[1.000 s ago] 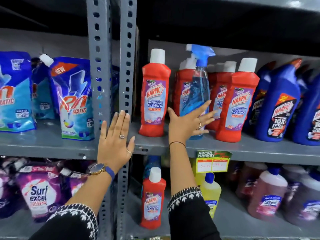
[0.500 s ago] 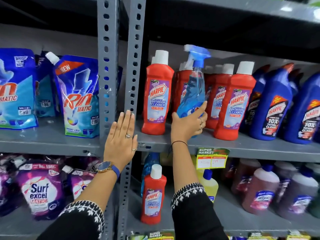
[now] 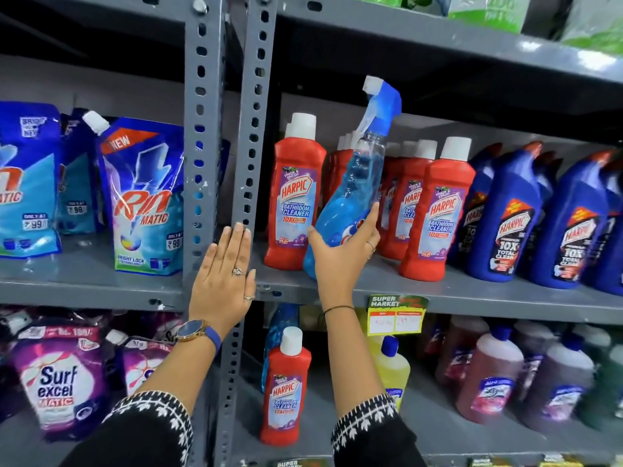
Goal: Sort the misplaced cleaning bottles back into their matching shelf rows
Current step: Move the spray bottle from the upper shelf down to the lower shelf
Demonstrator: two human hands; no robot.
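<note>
My right hand (image 3: 340, 257) grips the lower body of a clear spray bottle of blue liquid (image 3: 354, 193), tilted right and lifted off the middle shelf among the red Harpic bathroom cleaner bottles (image 3: 435, 210). My left hand (image 3: 224, 281) lies flat and open against the grey shelf upright (image 3: 251, 136), holding nothing. One lone red Harpic bottle (image 3: 286, 389) stands on the lower shelf, with another blue spray bottle (image 3: 279, 325) partly hidden behind it.
Blue Harpic bottles (image 3: 505, 224) fill the right of the middle shelf (image 3: 472, 294). Rin pouches (image 3: 145, 200) sit left of the uprights, Surf Excel pouches (image 3: 57, 375) below them. A yellow bottle (image 3: 391, 369) and brownish bottles (image 3: 492, 375) line the lower shelf. Green packs sit on top.
My right hand closed on the blue spray bottle and lifted it up and out from between the red bottles, tilting it right. My left hand stayed on the upright.
</note>
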